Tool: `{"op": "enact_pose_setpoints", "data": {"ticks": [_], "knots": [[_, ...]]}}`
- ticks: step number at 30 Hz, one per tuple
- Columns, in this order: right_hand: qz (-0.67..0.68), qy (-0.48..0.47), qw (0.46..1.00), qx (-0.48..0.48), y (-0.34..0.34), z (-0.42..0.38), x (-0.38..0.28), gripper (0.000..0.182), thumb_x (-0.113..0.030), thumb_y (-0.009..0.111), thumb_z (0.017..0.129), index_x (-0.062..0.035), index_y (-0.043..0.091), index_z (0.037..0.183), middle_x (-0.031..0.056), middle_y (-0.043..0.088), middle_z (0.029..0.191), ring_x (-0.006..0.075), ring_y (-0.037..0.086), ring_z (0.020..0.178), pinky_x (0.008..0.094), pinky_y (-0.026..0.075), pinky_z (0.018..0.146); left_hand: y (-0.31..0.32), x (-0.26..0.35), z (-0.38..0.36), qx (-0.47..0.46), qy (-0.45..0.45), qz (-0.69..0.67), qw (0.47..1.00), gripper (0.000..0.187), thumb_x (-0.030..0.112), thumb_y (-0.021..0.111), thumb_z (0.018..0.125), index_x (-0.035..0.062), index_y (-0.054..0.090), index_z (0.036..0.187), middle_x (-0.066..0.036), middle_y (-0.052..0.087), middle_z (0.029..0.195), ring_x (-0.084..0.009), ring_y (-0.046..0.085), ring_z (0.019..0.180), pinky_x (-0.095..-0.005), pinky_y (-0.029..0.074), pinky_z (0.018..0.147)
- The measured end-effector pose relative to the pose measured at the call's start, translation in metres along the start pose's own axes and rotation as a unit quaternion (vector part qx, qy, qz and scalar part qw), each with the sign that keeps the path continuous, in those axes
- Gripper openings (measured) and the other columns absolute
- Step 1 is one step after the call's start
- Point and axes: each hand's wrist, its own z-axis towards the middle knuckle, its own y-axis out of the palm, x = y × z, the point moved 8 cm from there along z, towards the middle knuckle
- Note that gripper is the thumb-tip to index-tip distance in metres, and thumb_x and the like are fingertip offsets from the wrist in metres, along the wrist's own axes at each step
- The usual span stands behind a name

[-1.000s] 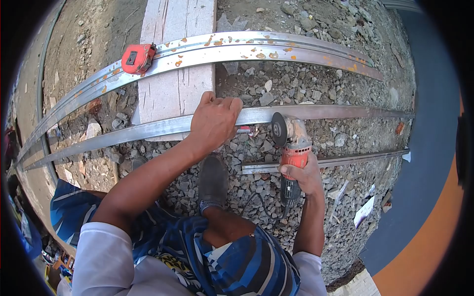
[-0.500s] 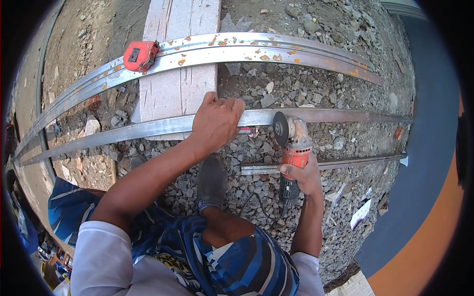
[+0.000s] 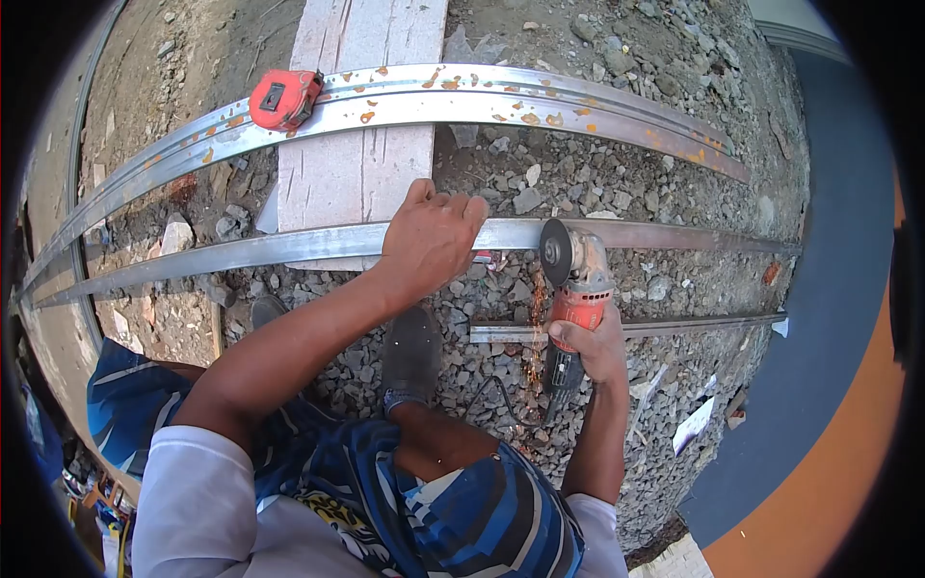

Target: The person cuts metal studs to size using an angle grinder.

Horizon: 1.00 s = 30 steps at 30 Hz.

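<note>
Sparks (image 3: 536,337) have begun flying below the angle grinder (image 3: 581,306) clenched in the right hand (image 3: 595,349); its disc apparently bites the metal bar (image 3: 318,244) the left hand (image 3: 432,236) grasps.

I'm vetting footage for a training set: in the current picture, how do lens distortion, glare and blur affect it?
Head view: strong fisheye, apparently bowing the held rail and the rusty rail, with black corners; pale glare along both rails; sparks smeared into short orange streaks below the grinder's disc; both hands look reasonably sharp.
</note>
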Motion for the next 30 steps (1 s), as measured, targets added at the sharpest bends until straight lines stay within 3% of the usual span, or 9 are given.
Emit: {"op": "enact_pose_setpoints", "data": {"ticks": [23, 25, 30], "knots": [[0.006, 0.023, 1.000, -0.011, 0.001, 0.004, 0.004, 0.052, -0.013, 0.084, 0.074, -0.0008, 0.058, 0.117, 0.0049, 0.068, 0.097, 0.0132, 0.064, 0.084, 0.0295, 0.053, 0.078, 0.002, -0.001, -0.001, 0.021, 0.012, -0.010, 1.000, 0.048, 0.016, 0.085, 0.067, 0.0073, 0.053, 0.102, -0.011, 0.065, 0.090, -0.0274, 0.068, 0.087, -0.0397, 0.040, 0.091], [-0.014, 0.000, 1.000, 0.019, -0.001, 0.004, -0.004, 0.046, -0.013, 0.080, 0.073, 0.0022, 0.061, 0.113, 0.0093, 0.071, 0.094, 0.0177, 0.071, 0.082, 0.0306, 0.056, 0.077, 0.003, -0.001, -0.001, 0.023, 0.011, -0.010, 1.000, 0.047, 0.016, 0.084, 0.067, 0.0074, 0.053, 0.101, -0.011, 0.065, 0.090, -0.0274, 0.068, 0.087, -0.0397, 0.040, 0.091], [-0.001, 0.029, 1.000, -0.002, -0.002, 0.005, 0.005, 0.051, -0.013, 0.085, 0.073, -0.0004, 0.059, 0.115, 0.0050, 0.068, 0.096, 0.0131, 0.064, 0.083, 0.0295, 0.053, 0.077, 0.003, -0.001, -0.001, 0.022, 0.008, -0.014, 1.000, 0.045, 0.014, 0.083, 0.068, 0.0073, 0.054, 0.101, -0.010, 0.066, 0.090, -0.0271, 0.068, 0.087, -0.0393, 0.040, 0.090]]}}
